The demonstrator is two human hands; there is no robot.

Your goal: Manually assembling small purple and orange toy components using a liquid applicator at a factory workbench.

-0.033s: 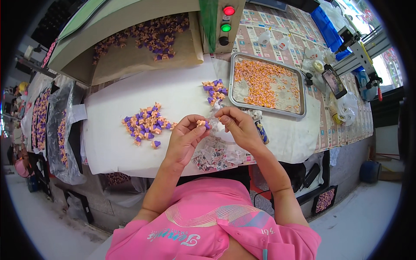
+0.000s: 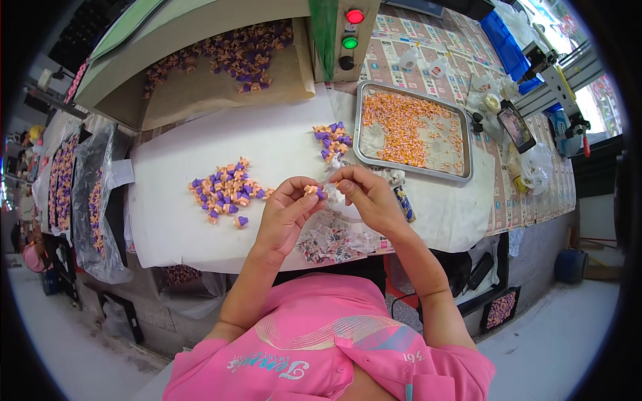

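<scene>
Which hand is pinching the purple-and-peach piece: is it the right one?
No, the left hand pinches the purple-and-peach piece between its thumb and fingers, with the right hand beside it.

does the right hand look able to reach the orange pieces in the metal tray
Likely yes: the metal tray lies just beyond the right hand, and nothing visible covers its orange pieces.

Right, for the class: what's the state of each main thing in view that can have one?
Left hand, closed on a purple-and-peach piece
Right hand, thumb near forefinger; grip too small to tell
Red light, lit
Green light, lit
Metal tray, partly covered with small orange pieces
Phone, screen lit
</scene>
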